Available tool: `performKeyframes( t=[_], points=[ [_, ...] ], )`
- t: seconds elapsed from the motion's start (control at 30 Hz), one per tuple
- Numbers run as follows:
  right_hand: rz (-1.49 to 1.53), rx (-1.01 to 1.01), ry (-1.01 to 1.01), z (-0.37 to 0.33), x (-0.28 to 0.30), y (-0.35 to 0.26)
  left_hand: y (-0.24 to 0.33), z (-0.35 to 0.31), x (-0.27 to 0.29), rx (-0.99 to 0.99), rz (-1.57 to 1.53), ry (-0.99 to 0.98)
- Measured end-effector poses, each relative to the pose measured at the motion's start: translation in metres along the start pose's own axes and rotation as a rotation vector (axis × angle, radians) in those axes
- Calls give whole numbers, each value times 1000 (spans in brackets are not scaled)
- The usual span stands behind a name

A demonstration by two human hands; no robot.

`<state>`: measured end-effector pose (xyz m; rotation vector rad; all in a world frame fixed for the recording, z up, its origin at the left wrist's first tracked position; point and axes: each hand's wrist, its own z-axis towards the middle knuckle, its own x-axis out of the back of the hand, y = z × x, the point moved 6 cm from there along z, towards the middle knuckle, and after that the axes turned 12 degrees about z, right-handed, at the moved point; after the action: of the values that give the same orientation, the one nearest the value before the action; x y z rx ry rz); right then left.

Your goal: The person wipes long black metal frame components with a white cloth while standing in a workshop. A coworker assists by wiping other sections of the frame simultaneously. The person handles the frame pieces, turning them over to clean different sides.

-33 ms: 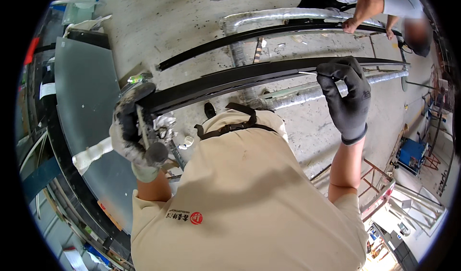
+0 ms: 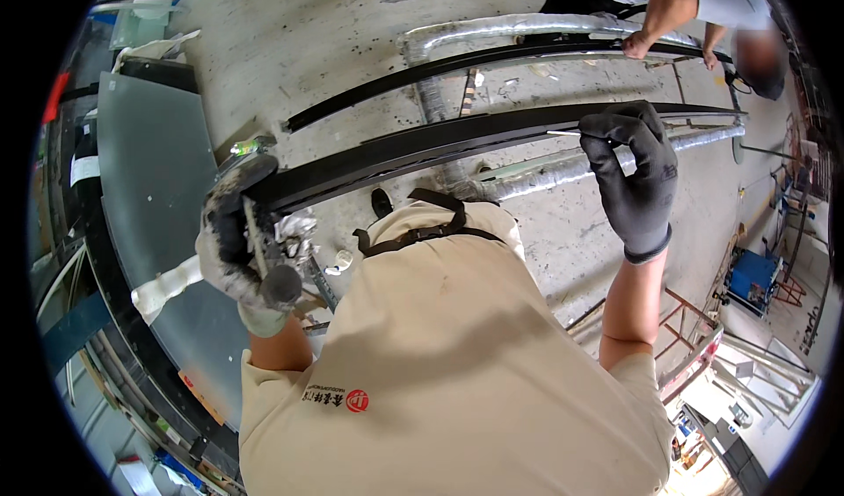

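My left hand point(image 2: 230, 237), in a worn, stained glove, is closed at the near left end of a long black metal profile point(image 2: 413, 149). It grips a stick-like tool with a round dark end point(image 2: 282, 285); its exact kind does not show. In a dark grey glove, my right hand point(image 2: 631, 175) pinches a thin pale rod point(image 2: 564, 133), which points left along the profile's side. Whether the rod touches the profile I cannot tell. Crumpled silvery wrapping point(image 2: 294, 232) hangs next to my left hand.
A second black profile point(image 2: 378, 87) lies beyond, on a rack with wrapped silvery bars point(image 2: 510, 25); a co-worker's hand point(image 2: 636, 45) rests on it. Large grey panels point(image 2: 154, 162) stand at left. At right are a blue box point(image 2: 751, 278) and a red metal frame point(image 2: 681, 320).
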<state>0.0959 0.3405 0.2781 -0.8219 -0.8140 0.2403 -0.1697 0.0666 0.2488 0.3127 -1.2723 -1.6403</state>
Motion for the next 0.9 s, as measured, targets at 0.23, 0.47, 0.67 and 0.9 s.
performKeyframes(
  t=[0.23, 0.47, 0.67, 0.9],
  points=[
    [-112, -56, 65, -14, 38, 24, 4, 3, 4, -43, -42, 42],
    [-127, -207, 167, -38, 76, 58, -12, 4, 14, -29, -1, 37],
    [-87, -427, 396, -72, 114, 100, -1, 6, 15, -104, 302, 62],
    [-179, -529, 550, -90, 138, 133, 0, 7, 8, -229, 137, 38]
  ],
)
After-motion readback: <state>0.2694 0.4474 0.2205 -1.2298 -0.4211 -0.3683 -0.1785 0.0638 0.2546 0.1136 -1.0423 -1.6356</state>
